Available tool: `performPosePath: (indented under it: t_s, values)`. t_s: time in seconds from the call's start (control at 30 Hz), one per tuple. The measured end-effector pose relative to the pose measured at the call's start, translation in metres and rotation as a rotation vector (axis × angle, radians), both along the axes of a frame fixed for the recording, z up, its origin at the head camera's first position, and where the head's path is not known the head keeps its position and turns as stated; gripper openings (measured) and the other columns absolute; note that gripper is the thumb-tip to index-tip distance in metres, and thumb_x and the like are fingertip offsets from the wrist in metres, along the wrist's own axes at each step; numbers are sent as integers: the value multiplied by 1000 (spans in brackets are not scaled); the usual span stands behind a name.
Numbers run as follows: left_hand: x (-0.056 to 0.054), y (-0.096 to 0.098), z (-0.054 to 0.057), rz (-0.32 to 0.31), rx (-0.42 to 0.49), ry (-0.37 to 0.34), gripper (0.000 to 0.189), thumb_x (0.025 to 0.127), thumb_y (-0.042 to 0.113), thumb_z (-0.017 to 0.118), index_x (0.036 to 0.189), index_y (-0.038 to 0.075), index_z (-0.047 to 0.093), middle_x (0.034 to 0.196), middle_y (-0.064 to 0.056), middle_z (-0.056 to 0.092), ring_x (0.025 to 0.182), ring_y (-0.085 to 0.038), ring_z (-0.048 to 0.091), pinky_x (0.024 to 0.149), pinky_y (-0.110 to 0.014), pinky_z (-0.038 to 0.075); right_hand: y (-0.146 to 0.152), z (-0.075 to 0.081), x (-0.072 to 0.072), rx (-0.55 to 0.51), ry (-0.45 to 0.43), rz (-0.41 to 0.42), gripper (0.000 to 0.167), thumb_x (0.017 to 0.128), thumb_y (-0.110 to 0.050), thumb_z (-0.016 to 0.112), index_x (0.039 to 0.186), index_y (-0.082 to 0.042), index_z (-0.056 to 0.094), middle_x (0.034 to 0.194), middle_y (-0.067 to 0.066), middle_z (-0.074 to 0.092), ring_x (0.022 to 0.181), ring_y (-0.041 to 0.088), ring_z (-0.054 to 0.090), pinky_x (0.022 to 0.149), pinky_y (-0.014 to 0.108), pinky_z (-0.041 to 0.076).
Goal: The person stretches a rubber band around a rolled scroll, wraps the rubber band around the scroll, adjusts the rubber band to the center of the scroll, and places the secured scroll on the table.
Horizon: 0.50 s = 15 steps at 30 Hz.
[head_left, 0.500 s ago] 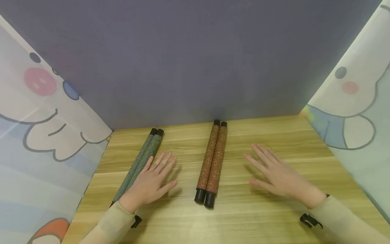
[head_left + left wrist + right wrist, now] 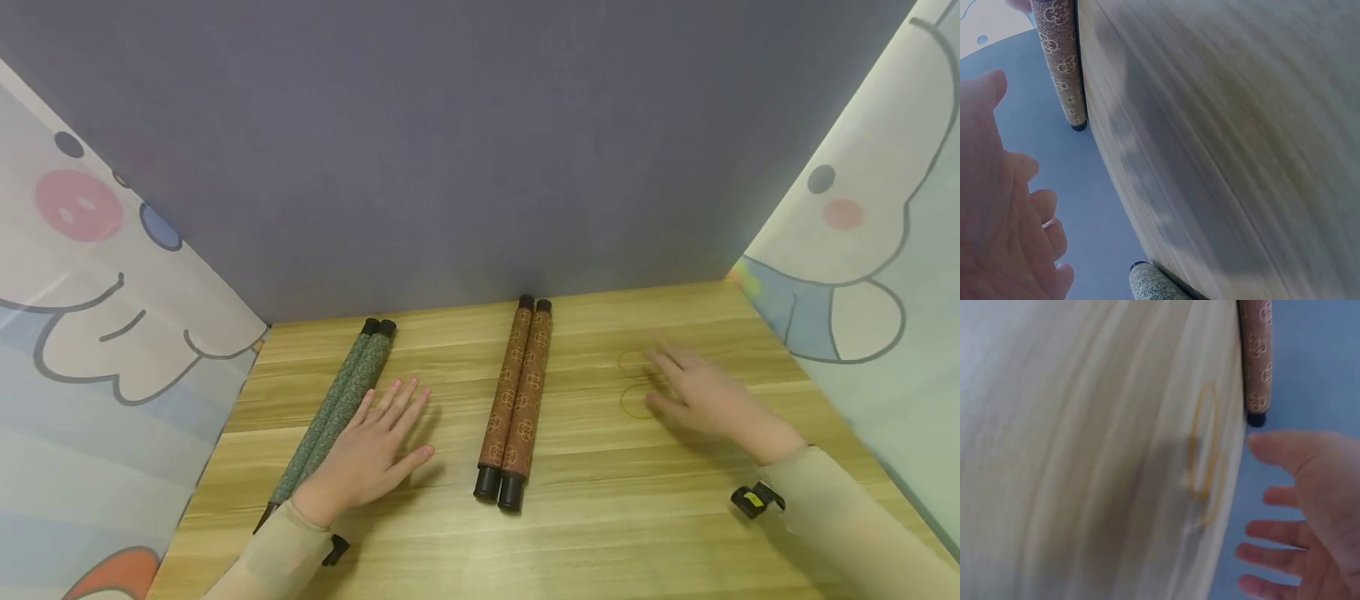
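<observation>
Two brown patterned scrolls (image 2: 516, 383) with black end knobs lie side by side in the middle of the wooden table. To the left, a pair of green speckled scrolls (image 2: 337, 417) lies slanted, partly hidden by my left arm. My left hand (image 2: 363, 458) hovers beside the green pair, fingers straight and spread, holding nothing. On the right, two thin yellow rubber bands (image 2: 622, 402) lie on the table, partly overlapping in the right wrist view. My right hand (image 2: 705, 400), blurred in the head view, is just right of the bands; its fingers (image 2: 1272, 555) are extended and hold nothing.
A grey upright panel (image 2: 480, 167) stands along the table's back edge. Cartoon-printed sheets (image 2: 877, 250) flank the table (image 2: 570, 542) on both sides. Small black devices (image 2: 757, 498) are worn at both wrists.
My right hand has drawn to the right, uncovering the yellow rubber bands. The left hand stays nearly still, and the head view has shifted slightly.
</observation>
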<state>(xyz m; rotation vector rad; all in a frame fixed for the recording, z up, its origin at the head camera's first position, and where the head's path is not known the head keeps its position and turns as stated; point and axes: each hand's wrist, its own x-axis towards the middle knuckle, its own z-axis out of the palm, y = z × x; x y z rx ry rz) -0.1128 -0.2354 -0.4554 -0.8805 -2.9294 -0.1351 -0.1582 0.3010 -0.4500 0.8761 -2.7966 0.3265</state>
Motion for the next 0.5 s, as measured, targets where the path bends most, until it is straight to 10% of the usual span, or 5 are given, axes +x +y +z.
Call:
performPosePath:
  t_s: [0.17, 0.5]
  values:
    - [0, 3, 1, 3, 2, -11, 83, 113, 62, 45, 176, 15, 19, 181, -10, 15, 166, -36, 20, 131, -65, 15, 4, -8, -5, -15, -44, -32, 39, 95, -17, 84, 121, 9, 71, 107, 21, 74, 93, 39, 74, 81, 56, 62]
    - [-1, 4, -1, 22, -12, -52, 84, 113, 62, 44, 176, 13, 19, 181, -11, 11, 167, -35, 16, 131, -65, 13, 0, -13, -17, -12, -108, -132, 12, 95, -9, 81, 93, -5, 70, 84, 3, 66, 71, 21, 65, 65, 47, 58]
